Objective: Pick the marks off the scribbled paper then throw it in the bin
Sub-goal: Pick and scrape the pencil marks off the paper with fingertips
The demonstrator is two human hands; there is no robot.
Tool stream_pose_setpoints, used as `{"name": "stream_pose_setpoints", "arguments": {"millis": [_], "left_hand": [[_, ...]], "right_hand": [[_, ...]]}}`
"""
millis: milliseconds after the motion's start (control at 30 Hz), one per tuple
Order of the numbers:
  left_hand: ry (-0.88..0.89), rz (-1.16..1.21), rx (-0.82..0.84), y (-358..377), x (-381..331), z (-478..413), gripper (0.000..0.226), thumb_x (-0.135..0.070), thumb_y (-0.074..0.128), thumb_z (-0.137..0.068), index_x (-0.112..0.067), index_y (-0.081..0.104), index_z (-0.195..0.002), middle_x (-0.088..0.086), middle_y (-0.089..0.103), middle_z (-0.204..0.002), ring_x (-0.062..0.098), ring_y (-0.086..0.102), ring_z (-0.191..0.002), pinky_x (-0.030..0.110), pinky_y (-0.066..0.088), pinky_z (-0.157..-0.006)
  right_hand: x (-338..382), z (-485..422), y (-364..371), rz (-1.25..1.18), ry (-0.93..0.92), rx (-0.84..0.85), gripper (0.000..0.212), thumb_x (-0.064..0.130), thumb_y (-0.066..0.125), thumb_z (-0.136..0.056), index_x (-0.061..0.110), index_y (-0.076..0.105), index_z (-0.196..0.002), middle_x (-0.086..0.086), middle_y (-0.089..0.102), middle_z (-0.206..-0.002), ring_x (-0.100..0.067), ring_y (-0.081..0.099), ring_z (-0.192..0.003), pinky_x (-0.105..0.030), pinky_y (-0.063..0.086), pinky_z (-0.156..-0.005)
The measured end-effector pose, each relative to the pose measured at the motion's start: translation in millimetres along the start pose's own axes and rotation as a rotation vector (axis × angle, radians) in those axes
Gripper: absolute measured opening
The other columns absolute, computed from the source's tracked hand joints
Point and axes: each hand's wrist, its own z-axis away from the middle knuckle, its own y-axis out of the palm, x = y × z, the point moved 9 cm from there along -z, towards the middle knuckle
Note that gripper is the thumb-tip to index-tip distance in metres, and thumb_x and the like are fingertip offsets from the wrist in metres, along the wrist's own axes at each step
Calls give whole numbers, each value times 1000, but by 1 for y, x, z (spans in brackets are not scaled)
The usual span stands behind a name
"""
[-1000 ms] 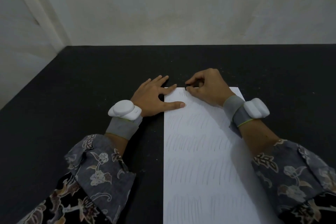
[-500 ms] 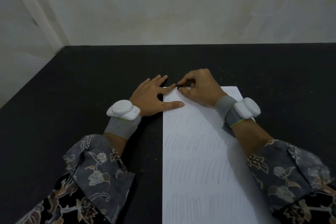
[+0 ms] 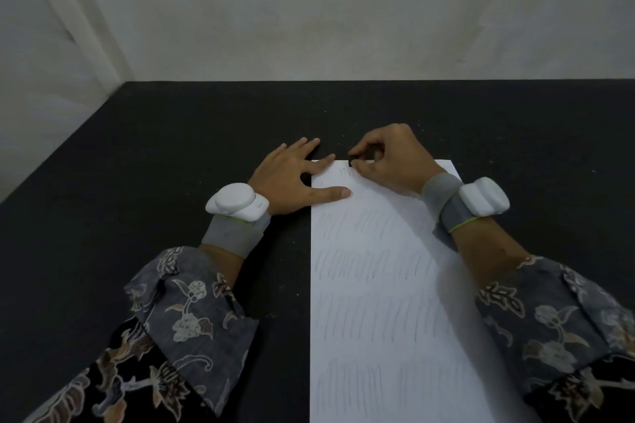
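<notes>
Left hand (image 3: 292, 178) flat, fingers pinning paper (image 3: 378, 285) edge; right hand (image 3: 395, 161) grip pinches small dark eraser (image 3: 353, 159) at paper's top edge on counter (image 3: 171, 182).

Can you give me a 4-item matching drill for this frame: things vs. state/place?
Things:
1. left hand
2. right hand
3. paper
4. small dark eraser

States:
A. pinched between fingertips at the paper's far edge
B. lies flat on the black table, rows of pencil strokes on it
C. fingers spread, thumb pressing the paper's left edge
D. fingers curled, pinching a small dark item

Pairs: 1-C, 2-D, 3-B, 4-A
</notes>
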Motion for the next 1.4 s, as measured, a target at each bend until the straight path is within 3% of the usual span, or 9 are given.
{"name": "stream_pose_setpoints", "arguments": {"millis": [167, 400, 600, 767, 933, 1100, 1267, 1400], "left_hand": [[10, 19, -17, -1, -1, 1, 91, -79, 38, -65, -37, 36, -145, -3, 12, -161, 12, 5, -148, 34, 0, -117], [-3, 4, 0, -1, 0, 0, 92, -80, 36, -64, -37, 33, -146, -4, 10, -161, 12, 3, -148, 35, -1, -118], [8, 2, 0, -1, 0, 0, 95, -87, 42, -66, -36, 34, -146, -4, 11, -161, 12, 4, -148, 35, 0, -118], [-4, -13, 4, 0, -1, -1, 93, -82, 36, -65, -38, 32, -146, -5, 10, -161, 12, 4, -148, 35, -1, -118], [6, -1, -3, 0, 0, 0, 93, -82, 37, -65, -38, 33, -146, -4, 10, -161, 12, 3, -148, 34, -1, -117], [-1, -5, 3, 0, 0, 0, 95, -88, 41, -66, -37, 32, -146, -5, 10, -161, 12, 3, -148, 35, -2, -118], [15, 11, -18, 1, 0, 0, 99, -89, 35, -60, -39, 35, -145, -4, 12, -161, 12, 5, -148, 35, -1, -118], [4, -7, 3, 0, 0, 0, 96, -88, 43, -66, -37, 33, -146, -4, 10, -161, 12, 3, -148, 35, -1, -118]], "right_hand": [[14, 0, 8, -12, -66, -8, 15, 9, 70, -82, 8, 73, -97, 7, 60, -79, 22, 48, -60, 1, 37, -56], [-10, 2, -7, -6, 48, 3, 18, 10, 69, -84, 9, 72, -102, 8, 60, -80, 4, 53, -59, 1, 37, -52], [13, 1, 7, -13, -48, 30, 16, 8, 69, -83, 7, 72, -99, 2, 62, -82, 20, 49, -58, 0, 39, -55], [-7, 4, -8, -4, 29, -11, 17, 9, 69, -84, 8, 72, -100, 5, 60, -80, 3, 52, -58, 1, 38, -53], [16, 1, 7, -3, -70, 9, 14, 8, 69, -83, 7, 72, -97, 2, 63, -83, 18, 50, -60, -1, 40, -57], [-3, 2, -5, 20, -1, -6, 17, 9, 69, -84, 8, 72, -100, 1, 65, -86, 3, 51, -57, 0, 40, -55], [18, 2, 8, 10, -93, -3, 14, 8, 69, -83, 6, 73, -96, 0, 64, -84, 18, 50, -60, 0, 38, -56], [0, 3, -3, 40, -6, 17, 18, 10, 68, -85, 8, 71, -102, 0, 64, -89, 1, 51, -61, -1, 39, -55]]}}
